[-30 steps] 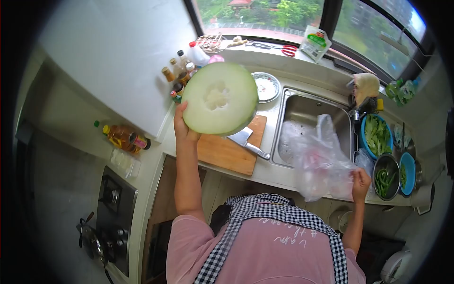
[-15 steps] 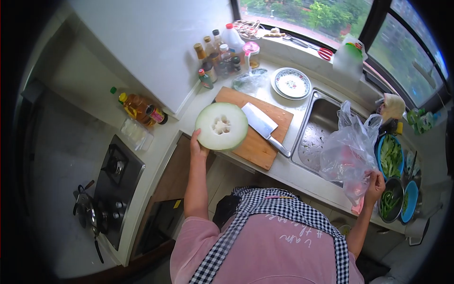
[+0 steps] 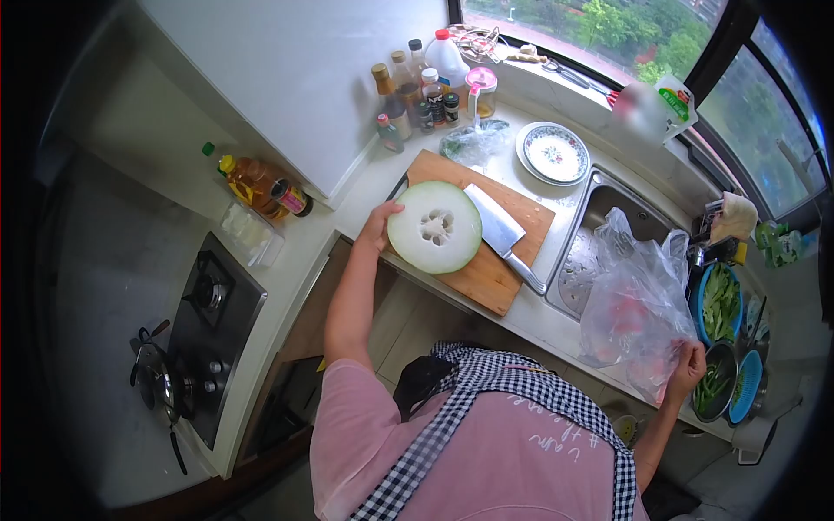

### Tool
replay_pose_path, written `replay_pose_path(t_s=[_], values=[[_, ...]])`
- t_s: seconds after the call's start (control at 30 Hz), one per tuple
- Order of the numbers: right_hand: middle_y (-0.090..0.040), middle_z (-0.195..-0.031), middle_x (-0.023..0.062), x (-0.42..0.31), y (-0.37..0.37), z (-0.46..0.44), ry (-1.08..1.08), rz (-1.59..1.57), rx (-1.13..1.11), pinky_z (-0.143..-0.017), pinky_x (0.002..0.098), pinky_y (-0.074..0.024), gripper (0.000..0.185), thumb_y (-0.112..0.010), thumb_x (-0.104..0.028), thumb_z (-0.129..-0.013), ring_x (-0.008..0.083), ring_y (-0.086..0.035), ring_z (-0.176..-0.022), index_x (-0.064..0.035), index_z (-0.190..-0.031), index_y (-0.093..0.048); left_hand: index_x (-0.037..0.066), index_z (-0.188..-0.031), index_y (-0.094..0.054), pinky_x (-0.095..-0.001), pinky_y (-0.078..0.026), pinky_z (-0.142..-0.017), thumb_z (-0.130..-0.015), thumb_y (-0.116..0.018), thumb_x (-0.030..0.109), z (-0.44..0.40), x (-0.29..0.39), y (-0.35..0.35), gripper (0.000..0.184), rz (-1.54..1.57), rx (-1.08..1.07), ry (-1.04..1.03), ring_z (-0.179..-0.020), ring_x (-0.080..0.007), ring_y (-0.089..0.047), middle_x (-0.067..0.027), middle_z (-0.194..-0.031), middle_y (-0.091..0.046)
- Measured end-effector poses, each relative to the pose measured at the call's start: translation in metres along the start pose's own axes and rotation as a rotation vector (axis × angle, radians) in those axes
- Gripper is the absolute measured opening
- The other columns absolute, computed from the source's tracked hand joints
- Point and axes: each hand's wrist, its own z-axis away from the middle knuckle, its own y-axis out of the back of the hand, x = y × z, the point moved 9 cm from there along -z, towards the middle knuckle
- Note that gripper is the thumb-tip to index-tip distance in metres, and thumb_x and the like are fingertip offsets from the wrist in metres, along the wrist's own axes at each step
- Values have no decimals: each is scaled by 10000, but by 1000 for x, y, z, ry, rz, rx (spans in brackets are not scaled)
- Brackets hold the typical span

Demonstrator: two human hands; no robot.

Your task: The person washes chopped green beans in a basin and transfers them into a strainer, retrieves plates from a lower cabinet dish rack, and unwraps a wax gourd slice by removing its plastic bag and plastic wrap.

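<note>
My left hand (image 3: 380, 227) grips the left edge of a cut winter melon (image 3: 452, 249), its white flesh and hollow seed core facing up. The melon is over the left part of a wooden cutting board (image 3: 478, 286); whether it rests there fully, I cannot tell. Close to its right side a cleaver (image 3: 497, 221) lies on the board, its handle pointing toward the sink. On the right, my right hand (image 3: 689, 369) pinches the edge of a clear plastic bag (image 3: 638, 291). Something reddish shows through the bag, which hangs over the sink and counter edge.
Behind the bag is a steel sink (image 3: 569, 282). Stacked plates (image 3: 556, 154) and several bottles (image 3: 404, 91) stand at the back. Bowls of greens (image 3: 721, 300) and green beans (image 3: 712, 382) line the right. A gas stove (image 3: 213, 339) with a pan (image 3: 156, 378) is left.
The melon has moved onto the board beside the cleaver, and my left hand's hold shows higher on its left edge. The bag sits lower, still in my right hand. The view has shifted slightly.
</note>
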Motion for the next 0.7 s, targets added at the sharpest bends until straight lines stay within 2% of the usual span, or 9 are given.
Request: replay_pose_path(t_s=[0.17, 0.23, 0.27, 0.33, 0.43, 0.5, 0.6, 0.7], values=[[-600, -854, 33, -6, 0, 3, 21, -23, -25, -707, 239, -422, 160, -512, -107, -952, 104, -539, -776, 8, -917, -617, -12, -1107, -568, -329, -498, -860, -773, -593, 164, -30, 7, 35, 378, -184, 45, 83, -944, -216, -625, -116, -1037, -632], [-595, -876, 25, 12, 11, 4, 47, 113, -10, -714, 225, -413, 149, -510, -110, -955, 92, -530, -787, 2, -918, -600, -13, -1109, -567, -329, -497, -849, -779, -587, 162, -55, -6, 64, 374, -242, 11, 92, -940, -211, -623, -113, -1033, -636], [-592, -887, 21, 19, 20, 6, 49, 190, 9, -717, 218, -409, 143, -508, -111, -956, 86, -525, -792, 0, -918, -592, -13, -1109, -568, -325, -492, -847, -791, -580, 163, -54, -3, 53, 364, -195, 7, 84, -936, -206, -620, -111, -1027, -637], [-611, -991, 46, 9, 19, 5, 60, 161, 25, -818, 249, -423, 169, -519, -92, -944, 115, -554, -906, 6, -1052, -603, -12, -1114, -567, -325, -483, -853, -813, -566, 166, -49, 5, 39, 350, -178, 21, 64, -937, -198, -614, -108, -1024, -637], [-620, -1120, 94, 26, 31, 10, 20, -244, 72, -935, 301, -404, 316, -585, -98, -890, 175, -569, -1032, 13, -1186, -578, -9, -1128, -564, -331, -461, -885, -841, -556, 185, -41, 13, 26, 347, -366, 38, 46, -970, -199, -605, -108, -1027, -638], [-587, -1196, 110, 21, 34, 15, -6, -451, 83, -990, 353, -376, 388, -613, -124, -862, 218, -539, -1111, 14, -1219, -548, -17, -1162, -547, -318, -441, -900, -843, -568, 166, -43, 15, 22, 367, -476, 15, 51, -998, -192, -589, -115, -1098, -612], [-536, -1282, 136, 25, 55, 30, -9, -663, 202, -1040, 425, -345, 487, -644, -192, -828, 274, -491, -1195, 13, -1250, -514, -20, -1252, -503, -304, -427, -903, -825, -597, 119, -46, 39, 30, 459, -1029, 250, -232, -1047, -190, -556, -123, -1219, -553], [-501, -1323, 153, 45, 70, 63, -47, -928, 327, -1058, 467, -327, 537, -656, -256, -811, 298, -450, -1241, -2, -1259, -503, -7, -1345, -433, -321, -411, -934, -791, -632, 80, -19, 56, -106, 594, -1172, 1, -545, -1141, -205, -500, -133, -1346, -469]])
